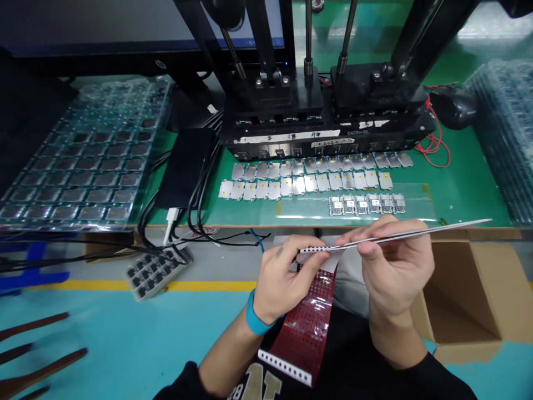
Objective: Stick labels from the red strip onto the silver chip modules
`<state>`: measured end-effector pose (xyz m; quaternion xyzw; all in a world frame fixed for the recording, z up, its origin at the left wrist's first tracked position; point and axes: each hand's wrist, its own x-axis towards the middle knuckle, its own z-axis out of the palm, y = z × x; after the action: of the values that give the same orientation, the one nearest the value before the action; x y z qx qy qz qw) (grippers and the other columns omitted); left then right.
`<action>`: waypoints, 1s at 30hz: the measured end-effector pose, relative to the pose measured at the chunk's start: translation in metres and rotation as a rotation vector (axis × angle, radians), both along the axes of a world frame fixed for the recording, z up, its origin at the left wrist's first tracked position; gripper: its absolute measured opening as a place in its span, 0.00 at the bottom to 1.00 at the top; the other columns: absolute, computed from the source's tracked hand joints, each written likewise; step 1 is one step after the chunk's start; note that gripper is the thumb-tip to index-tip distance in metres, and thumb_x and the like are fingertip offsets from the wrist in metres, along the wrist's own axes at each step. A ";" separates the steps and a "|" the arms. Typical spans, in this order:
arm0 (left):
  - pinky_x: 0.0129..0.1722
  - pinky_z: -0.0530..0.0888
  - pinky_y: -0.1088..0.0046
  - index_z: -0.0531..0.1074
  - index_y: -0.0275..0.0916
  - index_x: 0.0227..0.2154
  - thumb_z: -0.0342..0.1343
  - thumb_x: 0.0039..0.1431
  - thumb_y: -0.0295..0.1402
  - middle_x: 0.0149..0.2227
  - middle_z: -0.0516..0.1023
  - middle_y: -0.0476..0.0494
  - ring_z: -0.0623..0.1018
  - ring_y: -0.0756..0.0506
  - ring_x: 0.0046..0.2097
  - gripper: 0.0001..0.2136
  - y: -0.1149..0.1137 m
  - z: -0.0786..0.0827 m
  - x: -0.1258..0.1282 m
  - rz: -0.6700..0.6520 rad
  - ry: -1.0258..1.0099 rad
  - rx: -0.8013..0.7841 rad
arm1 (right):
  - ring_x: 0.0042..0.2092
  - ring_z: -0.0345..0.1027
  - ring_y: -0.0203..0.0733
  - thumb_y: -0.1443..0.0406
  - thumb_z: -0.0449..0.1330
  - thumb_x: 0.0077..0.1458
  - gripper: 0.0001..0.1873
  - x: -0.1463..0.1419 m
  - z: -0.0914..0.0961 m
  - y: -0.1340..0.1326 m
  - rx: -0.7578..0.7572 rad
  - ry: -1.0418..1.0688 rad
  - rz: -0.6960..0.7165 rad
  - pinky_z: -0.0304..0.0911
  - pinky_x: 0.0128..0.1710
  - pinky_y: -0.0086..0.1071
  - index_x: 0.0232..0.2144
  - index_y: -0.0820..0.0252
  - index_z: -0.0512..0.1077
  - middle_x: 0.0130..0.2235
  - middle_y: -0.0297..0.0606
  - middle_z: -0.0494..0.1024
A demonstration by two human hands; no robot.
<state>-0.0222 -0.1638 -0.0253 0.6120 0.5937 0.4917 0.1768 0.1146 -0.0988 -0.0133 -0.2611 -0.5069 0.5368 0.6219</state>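
Observation:
My left hand (287,280) pinches the white perforated edge (312,250) of a dark red carrier tape (310,328), with a blue wristband (255,314) on that wrist. The tape hangs down past my lap to a second white perforated edge (285,366). My right hand (395,266) is shut on long steel tweezers (416,235). One end of the tweezers reaches the white tape edge near my left fingers, and the other sticks out to the right. Whether they grip the tape is hidden.
Rows of silver modules (303,180) lie on a green bench mat (466,189), above smaller modules on clear film (364,204). Behind stands a black press fixture (328,130). Clear chip trays (79,161) and stacked trays (499,133) flank it. A cardboard box (462,294) sits lower right.

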 end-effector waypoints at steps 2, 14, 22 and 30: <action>0.31 0.79 0.80 0.73 0.42 0.40 0.58 0.66 0.33 0.33 0.83 0.52 0.81 0.53 0.30 0.02 0.000 0.000 0.000 0.002 0.006 -0.005 | 0.31 0.78 0.37 0.73 0.68 0.54 0.11 0.000 -0.001 0.000 -0.001 0.010 0.003 0.81 0.34 0.35 0.37 0.56 0.73 0.31 0.29 0.77; 0.29 0.77 0.80 0.73 0.42 0.39 0.57 0.67 0.33 0.32 0.82 0.53 0.78 0.54 0.26 0.03 0.002 -0.001 0.000 0.001 0.004 -0.025 | 0.30 0.79 0.40 0.71 0.68 0.56 0.10 0.000 -0.003 0.002 0.036 -0.052 -0.012 0.81 0.31 0.37 0.37 0.54 0.72 0.30 0.29 0.75; 0.39 0.79 0.72 0.71 0.41 0.42 0.56 0.68 0.34 0.37 0.83 0.49 0.82 0.49 0.38 0.04 0.010 0.006 -0.015 -0.138 0.202 0.042 | 0.26 0.76 0.36 0.66 0.68 0.57 0.10 0.012 -0.007 0.044 0.054 -0.198 -0.154 0.78 0.26 0.32 0.34 0.50 0.69 0.30 0.29 0.74; 0.54 0.76 0.54 0.70 0.38 0.42 0.51 0.70 0.32 0.54 0.79 0.38 0.77 0.39 0.58 0.05 0.051 -0.001 -0.026 -0.347 0.620 0.145 | 0.25 0.77 0.37 0.63 0.71 0.52 0.20 0.003 -0.017 0.084 0.067 -0.369 -0.106 0.75 0.22 0.27 0.38 0.50 0.62 0.27 0.24 0.74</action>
<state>-0.0482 -0.1128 -0.0263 0.8346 0.4700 0.2861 0.0252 0.1175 -0.0151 -0.0306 -0.3605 -0.6154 0.4291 0.5542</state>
